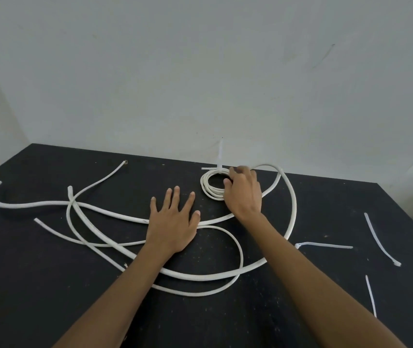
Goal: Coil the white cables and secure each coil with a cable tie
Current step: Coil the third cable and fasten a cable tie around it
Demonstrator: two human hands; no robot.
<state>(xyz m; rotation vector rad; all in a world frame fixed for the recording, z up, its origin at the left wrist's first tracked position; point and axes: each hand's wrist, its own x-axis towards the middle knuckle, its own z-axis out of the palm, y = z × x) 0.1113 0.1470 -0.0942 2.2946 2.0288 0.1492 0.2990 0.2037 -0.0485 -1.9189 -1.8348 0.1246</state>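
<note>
Soft, even, dim light; faint shadows beneath the fingers; wide-angle bending at edges; slight overall softness.

Left arm: bare forearm runs from the near left edge up toward the centre.
Left hand (172, 222): palm down, lying flat, 4 fingers straight and spread, pointing far, thumb out to the right.
Right arm: bare forearm comes from the near right corner, angled far and left.
Right hand (244, 194): back of hand up, farther than the left hand, fingers curled down at the far end, thumb bent on its left side.
Spacing: the 2 hands sit apart, not touching.
</note>
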